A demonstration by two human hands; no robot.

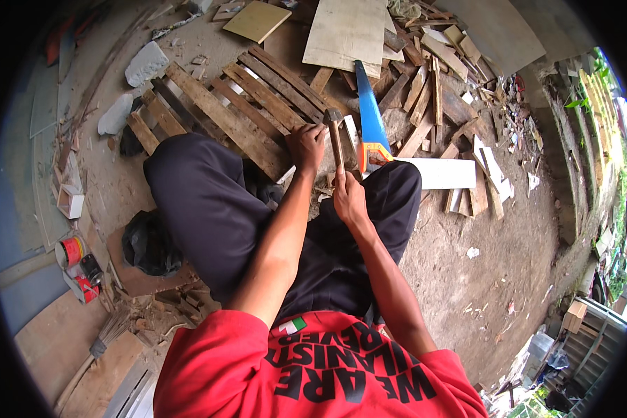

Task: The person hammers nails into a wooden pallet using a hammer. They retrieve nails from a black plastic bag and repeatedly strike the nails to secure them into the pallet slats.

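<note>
Near the frame's centre, my right hand [350, 200] is wrapping its fingers round the hammer [336, 145] low on its handle, probably for control. My left hand [306, 148] is curling at the lower-right end of the wooden slats [227, 120], perhaps steadying them, though I cannot tell if it is pinching anything. The blue saw [372, 111] is lying just right, seemingly within reach.

You wear a red T-shirt [258, 390] with short, loose sleeves [223, 341], big black block letters [355, 386] across its front (a small green-and-white mark [297, 324] sits beside them), and dark, roomy trousers [196, 202]; your left hand [306, 148] and right hand [349, 198] are bare.
</note>
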